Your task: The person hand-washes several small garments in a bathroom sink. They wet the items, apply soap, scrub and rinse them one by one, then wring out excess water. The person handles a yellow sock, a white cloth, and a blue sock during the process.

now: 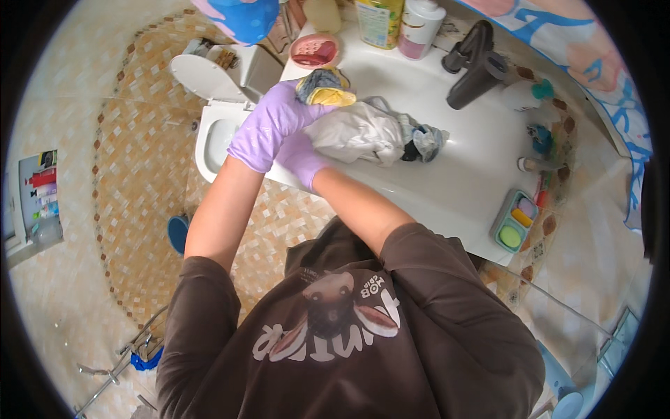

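Note:
Purple rubber gloves cover both hands. My left hand (285,112) grips a bunched grey and yellow cloth (325,88), held up over the near left part of the white basin (471,178). Just below it is my right hand (301,157), blurred, at the basin's edge beside a heap of wet white fabric (356,131); its fingers are hidden behind the left glove and the fabric, so its hold is unclear. Smaller grey, black and pale blue pieces (429,142) lie at the heap's right end, inside the basin.
A dark faucet (473,73) reaches over the basin. Bottles (419,26) and a pink soap dish (314,51) stand along the back rim. A green soap tray (514,220) sits at the right end. Left are an open toilet (217,136) and a blue bucket (178,234).

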A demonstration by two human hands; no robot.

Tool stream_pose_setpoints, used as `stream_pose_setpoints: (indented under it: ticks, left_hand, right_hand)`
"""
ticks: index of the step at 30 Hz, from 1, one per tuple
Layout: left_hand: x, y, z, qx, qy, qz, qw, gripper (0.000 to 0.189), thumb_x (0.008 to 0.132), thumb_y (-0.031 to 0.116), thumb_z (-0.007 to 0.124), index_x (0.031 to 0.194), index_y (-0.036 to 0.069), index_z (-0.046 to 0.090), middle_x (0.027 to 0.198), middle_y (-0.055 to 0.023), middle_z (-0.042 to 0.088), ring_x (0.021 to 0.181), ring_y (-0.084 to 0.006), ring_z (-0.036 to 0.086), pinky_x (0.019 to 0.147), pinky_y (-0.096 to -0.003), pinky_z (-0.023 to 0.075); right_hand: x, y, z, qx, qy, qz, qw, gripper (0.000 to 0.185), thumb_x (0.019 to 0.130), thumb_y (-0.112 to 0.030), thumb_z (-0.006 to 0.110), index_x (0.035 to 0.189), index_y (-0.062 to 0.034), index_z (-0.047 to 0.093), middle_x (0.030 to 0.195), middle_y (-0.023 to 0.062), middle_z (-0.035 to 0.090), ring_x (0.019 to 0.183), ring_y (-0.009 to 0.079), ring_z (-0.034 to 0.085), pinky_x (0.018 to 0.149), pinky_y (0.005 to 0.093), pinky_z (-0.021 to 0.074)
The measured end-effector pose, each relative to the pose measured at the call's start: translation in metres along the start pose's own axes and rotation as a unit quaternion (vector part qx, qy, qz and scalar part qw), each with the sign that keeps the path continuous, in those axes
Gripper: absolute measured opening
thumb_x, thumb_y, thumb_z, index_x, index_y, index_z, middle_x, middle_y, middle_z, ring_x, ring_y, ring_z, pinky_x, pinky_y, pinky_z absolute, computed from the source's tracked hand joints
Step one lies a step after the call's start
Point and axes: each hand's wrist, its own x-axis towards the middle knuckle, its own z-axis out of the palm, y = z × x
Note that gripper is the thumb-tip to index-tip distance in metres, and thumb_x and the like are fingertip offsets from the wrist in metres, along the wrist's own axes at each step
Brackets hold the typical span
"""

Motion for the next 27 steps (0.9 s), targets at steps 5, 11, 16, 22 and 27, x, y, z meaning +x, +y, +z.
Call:
stream_pose_setpoints:
  ticks: [5,11,16,22,27]
  left_hand:
    - [0.008,-0.007,0.022,-0.066,-0.031,0.008,0.997,0.042,0.08,0.012,0.076,0.115,-0.006,0.06,0.108,-0.0099,0.068,0.097,-0.0144,0.063,0.089,-0.0273,0.0504]
    - [0.039,-0.036,0.052,-0.564,-0.134,-0.188,0.792,0.043,0.08,0.014,0.076,0.113,-0.008,0.059,0.108,-0.0105,0.067,0.097,-0.0142,0.063,0.091,-0.0284,0.0504]
    - [0.02,-0.033,0.073,0.012,-0.169,0.023,0.985,0.039,0.101,0.009,0.031,0.136,-0.009,0.033,0.133,-0.0267,0.046,0.12,-0.0388,0.051,0.101,-0.0457,0.0454]
    - [0.034,-0.044,0.097,-0.793,-0.137,-0.253,0.538,0.047,0.1,0.024,0.028,0.136,-0.004,0.036,0.134,-0.0279,0.043,0.126,-0.0402,0.043,0.104,-0.0531,0.0378]
    - [0.031,-0.066,0.135,-0.775,-0.12,-0.228,0.577,0.044,0.102,0.024,0.029,0.134,-0.004,0.038,0.135,-0.0227,0.045,0.124,-0.0352,0.047,0.107,-0.045,0.0386]
  right_hand:
    - [-0.079,0.005,-0.048,-0.033,-0.278,-0.056,0.958,0.024,0.087,-0.022,0.052,0.102,-0.0095,0.066,0.098,0.0128,0.069,0.091,0.0321,0.066,0.077,0.0428,0.0511]
    - [-0.201,0.11,-0.162,0.023,-0.168,0.115,0.979,0.034,0.083,-0.037,0.057,0.104,-0.0109,0.064,0.096,0.0108,0.067,0.092,0.0318,0.063,0.078,0.0418,0.0497]
    - [-0.275,0.195,-0.269,-0.054,-0.026,0.367,0.928,0.033,0.084,-0.031,0.054,0.105,-0.0076,0.064,0.097,0.0168,0.067,0.093,0.035,0.063,0.082,0.0432,0.0491]
    - [-0.258,0.164,-0.299,-0.16,0.169,0.382,0.894,0.031,0.088,-0.03,0.054,0.108,-0.0078,0.063,0.102,0.0143,0.066,0.092,0.0342,0.064,0.083,0.0431,0.0495]
    - [-0.145,0.084,-0.227,0.019,0.24,0.206,0.949,0.027,0.091,-0.03,0.057,0.103,-0.0056,0.061,0.098,0.0171,0.064,0.088,0.0347,0.063,0.078,0.0426,0.0497]
